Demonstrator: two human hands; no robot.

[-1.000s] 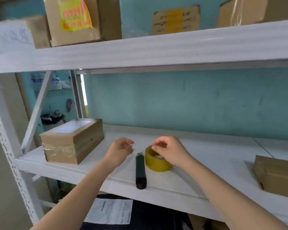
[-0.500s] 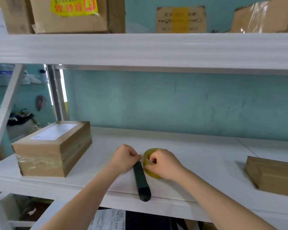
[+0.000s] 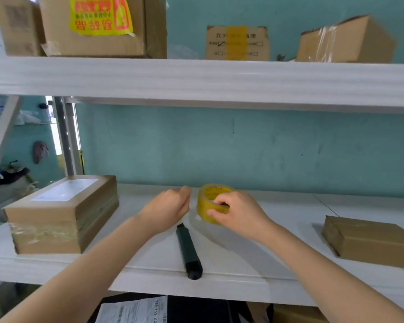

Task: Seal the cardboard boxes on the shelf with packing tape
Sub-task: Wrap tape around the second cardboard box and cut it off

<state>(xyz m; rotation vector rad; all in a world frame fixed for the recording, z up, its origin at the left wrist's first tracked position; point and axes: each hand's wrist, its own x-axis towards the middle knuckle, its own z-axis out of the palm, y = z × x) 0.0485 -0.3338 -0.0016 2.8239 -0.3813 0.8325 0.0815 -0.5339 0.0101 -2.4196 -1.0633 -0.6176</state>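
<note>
Hands met over a roll of yellow packing tape (image 3: 211, 199) at a white shelf (image 3: 301, 207) backed by a teal wall (image 3: 243, 148). The right hand (image 3: 239, 214) carried the roll tilted and clear of the shelf board, its grip closed on the roll, with fingers (image 3: 219, 202) hooked into the core and the thumb against the outer band. The left hand (image 3: 170, 203) sat just beside the roll with its fingers curled into a loose fist; whether that grip pinched the tape's loose end could not be told.

A dark green stick-shaped tool (image 3: 189, 250) lay on the shelf below and between the two hands, its blunt end at the front edge. To the left stood a cardboard box (image 3: 61, 215) with a white label on top and clear tape wrapped round its near end. Well apart at the right lay a flatter cardboard box (image 3: 369, 241), partly cut off by the frame. On the upper shelf (image 3: 196, 80) stood more cartons, one bearing a yellow sticker (image 3: 98, 19).
</note>
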